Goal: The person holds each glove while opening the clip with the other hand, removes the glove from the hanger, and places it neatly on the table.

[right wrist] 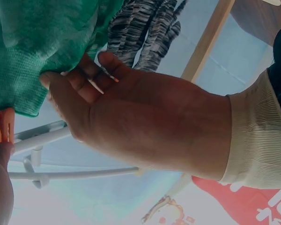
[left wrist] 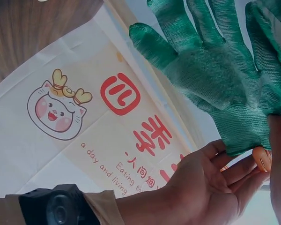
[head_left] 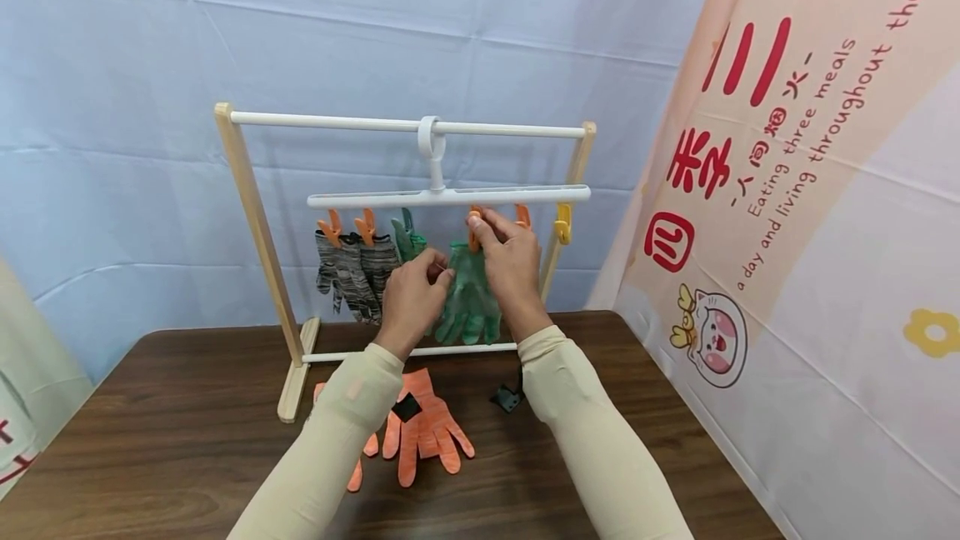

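Observation:
My right hand (head_left: 513,261) pinches an orange clothespin (head_left: 474,230) at the cuff of a green glove (head_left: 471,298); the left wrist view shows this orange clothespin (left wrist: 262,158) below the upturned cuff. With thumb and fingers my left hand (head_left: 416,294) pinches the side edge of that green glove (right wrist: 33,65). Just left hangs another green glove (head_left: 412,247), partly behind my left hand, under a green clothespin (head_left: 403,223). Farther left, striped black-and-grey gloves (head_left: 348,273) hang from two orange clothespins (head_left: 365,226).
A white hanger (head_left: 375,199) hangs from the rack's top rail (head_left: 330,121). Another orange clothespin (head_left: 522,216) and a yellow clothespin (head_left: 563,223) hang at its right. Orange gloves (head_left: 427,423) lie on the wooden table (head_left: 187,423), partly under my left forearm. A small dark object (head_left: 507,398) lies near my right sleeve.

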The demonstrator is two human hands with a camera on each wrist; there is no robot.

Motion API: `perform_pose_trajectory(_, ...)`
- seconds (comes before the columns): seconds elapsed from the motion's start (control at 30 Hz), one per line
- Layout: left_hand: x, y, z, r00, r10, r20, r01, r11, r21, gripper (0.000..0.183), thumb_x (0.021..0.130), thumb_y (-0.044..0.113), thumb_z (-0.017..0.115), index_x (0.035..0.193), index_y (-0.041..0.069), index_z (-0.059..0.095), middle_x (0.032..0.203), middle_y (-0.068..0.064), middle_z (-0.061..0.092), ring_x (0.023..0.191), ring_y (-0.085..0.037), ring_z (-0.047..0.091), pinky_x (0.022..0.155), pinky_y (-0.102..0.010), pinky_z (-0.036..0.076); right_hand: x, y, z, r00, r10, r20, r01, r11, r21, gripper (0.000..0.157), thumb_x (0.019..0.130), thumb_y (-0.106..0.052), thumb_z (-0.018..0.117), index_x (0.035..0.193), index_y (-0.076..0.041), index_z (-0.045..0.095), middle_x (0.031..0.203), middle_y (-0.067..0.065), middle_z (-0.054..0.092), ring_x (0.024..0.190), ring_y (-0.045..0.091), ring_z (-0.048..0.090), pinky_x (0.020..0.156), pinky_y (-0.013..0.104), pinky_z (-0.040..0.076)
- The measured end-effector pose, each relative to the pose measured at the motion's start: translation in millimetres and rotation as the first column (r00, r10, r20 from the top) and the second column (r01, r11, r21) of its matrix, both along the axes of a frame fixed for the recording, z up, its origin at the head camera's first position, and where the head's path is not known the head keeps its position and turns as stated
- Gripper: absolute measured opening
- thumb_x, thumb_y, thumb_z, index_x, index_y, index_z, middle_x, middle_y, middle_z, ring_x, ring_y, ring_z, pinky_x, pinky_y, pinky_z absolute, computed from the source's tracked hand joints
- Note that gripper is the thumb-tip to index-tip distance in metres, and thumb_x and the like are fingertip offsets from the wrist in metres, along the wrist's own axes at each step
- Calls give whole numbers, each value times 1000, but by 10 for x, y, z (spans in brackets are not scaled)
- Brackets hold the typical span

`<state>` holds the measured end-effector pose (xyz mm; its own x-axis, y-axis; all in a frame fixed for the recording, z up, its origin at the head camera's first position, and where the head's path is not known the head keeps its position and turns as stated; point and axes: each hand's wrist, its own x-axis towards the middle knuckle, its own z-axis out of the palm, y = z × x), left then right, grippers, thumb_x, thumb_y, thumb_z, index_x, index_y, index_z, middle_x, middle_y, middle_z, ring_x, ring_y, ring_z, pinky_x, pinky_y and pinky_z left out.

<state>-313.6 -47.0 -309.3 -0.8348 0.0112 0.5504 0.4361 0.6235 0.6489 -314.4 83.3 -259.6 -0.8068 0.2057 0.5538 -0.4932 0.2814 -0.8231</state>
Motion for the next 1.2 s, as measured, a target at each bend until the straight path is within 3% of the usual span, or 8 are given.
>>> perform_pose_trajectory(0.37, 52, 45, -165, 998, -63, 6, 63, 998, 28, 11, 90, 24, 59, 100, 21, 62, 76, 7, 60, 59, -9, 52, 53, -30, 43, 16, 8, 3, 1000, -14, 18, 13, 1000, 24, 35, 86, -37, 62, 116, -20, 65, 102, -6, 67, 89, 5, 61, 73, 28, 50)
perform_pose_trajectory(1.2, 95, 105, -689, 975, -120, 184, 98, 987, 124, 12, 89, 25, 61, 101, 25, 61, 82, 8, 61, 68, -10, 55, 60, -31, 45, 9, -3, -34, 999, -43, 5, 42, 998, 55, 34, 85, -39, 62, 115, -23, 66, 100, -7, 68, 86, 3, 61, 71, 29, 50)
